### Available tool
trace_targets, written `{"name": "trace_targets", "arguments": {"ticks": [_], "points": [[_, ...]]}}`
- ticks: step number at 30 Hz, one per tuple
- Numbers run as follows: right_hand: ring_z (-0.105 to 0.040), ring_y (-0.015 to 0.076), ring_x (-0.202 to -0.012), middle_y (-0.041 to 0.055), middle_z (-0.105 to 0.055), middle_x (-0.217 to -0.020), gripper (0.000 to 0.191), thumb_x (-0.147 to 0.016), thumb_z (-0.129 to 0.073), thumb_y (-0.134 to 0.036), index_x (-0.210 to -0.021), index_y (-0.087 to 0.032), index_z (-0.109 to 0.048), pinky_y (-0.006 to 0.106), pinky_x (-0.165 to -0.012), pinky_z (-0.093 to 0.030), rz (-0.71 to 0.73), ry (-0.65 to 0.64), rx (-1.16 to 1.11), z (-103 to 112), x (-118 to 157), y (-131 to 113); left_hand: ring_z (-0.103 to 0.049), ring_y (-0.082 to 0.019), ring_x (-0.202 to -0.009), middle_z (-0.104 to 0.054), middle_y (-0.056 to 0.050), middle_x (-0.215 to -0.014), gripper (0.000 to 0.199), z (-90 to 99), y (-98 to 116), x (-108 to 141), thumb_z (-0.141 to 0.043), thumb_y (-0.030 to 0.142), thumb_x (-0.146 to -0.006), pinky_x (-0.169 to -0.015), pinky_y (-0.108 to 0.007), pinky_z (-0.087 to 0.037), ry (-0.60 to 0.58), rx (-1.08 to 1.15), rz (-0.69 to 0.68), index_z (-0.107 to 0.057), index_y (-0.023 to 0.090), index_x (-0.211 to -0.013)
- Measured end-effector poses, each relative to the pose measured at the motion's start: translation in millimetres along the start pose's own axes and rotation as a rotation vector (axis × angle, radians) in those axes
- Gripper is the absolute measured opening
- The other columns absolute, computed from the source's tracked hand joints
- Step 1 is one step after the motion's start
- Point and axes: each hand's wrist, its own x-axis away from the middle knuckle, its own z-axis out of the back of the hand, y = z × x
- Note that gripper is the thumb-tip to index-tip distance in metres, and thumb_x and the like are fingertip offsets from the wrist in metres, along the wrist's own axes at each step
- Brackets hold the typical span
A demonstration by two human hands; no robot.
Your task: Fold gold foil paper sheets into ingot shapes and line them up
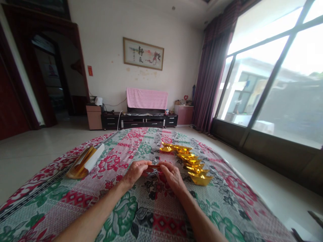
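Note:
Between my two hands a narrow folded strip of gold paper (pixel 154 166) is stretched level above the patterned cloth. My left hand (pixel 136 172) pinches its left end, and my right hand (pixel 172 173) pinches the other end with the thumb on top. Most of the strip is hidden by the fingers. Right of my right hand, a row of shiny folded gold-paper ingots (pixel 200 178) runs away from me. At the left lies a loosely curled stack of gold paper sheets (pixel 80 164), white on one side.
A flowered cloth (pixel 123 215) covers the round table. Beyond it stand a low black TV cabinet (pixel 143 121) and a screen under a pink towel (pixel 147 98). Large windows (pixel 282 84) and a purple curtain (pixel 213 74) are on the right; a doorway is on the left.

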Motion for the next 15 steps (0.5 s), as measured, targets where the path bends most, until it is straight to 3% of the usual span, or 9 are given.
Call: {"name": "trace_targets", "arguments": {"ticks": [7, 15], "points": [[-0.047, 0.0101, -0.051, -0.0005, -0.058, -0.058, 0.028, -0.069, -0.049, -0.03, -0.08, -0.014, -0.069, 0.019, -0.048, -0.036, -0.044, -0.007, 0.022, -0.9, 1.6, -7.3, -0.063, -0.021, -0.089, -0.068, -0.007, -0.1, 0.038, 1.3, -2.4, -1.5, -0.05, 0.023, -0.069, -0.069, -0.028, -0.05, -0.004, -0.063, -0.068, -0.063, 0.013, -0.102], [-0.042, 0.0089, -0.048, -0.0013, -0.054, -0.054, 0.031, -0.07, -0.048, -0.03, -0.082, -0.012, -0.069, 0.019, -0.047, -0.032, -0.041, 0.016, 0.057, -1.3, 0.3, -2.7, -0.065, -0.022, -0.085, -0.07, -0.008, -0.092, 0.04, -3.7, -2.8, -2.6, -0.047, 0.019, -0.066, -0.062, -0.028, -0.05, 0.042, -0.05, 0.034, -0.063, 0.011, -0.102]]}}
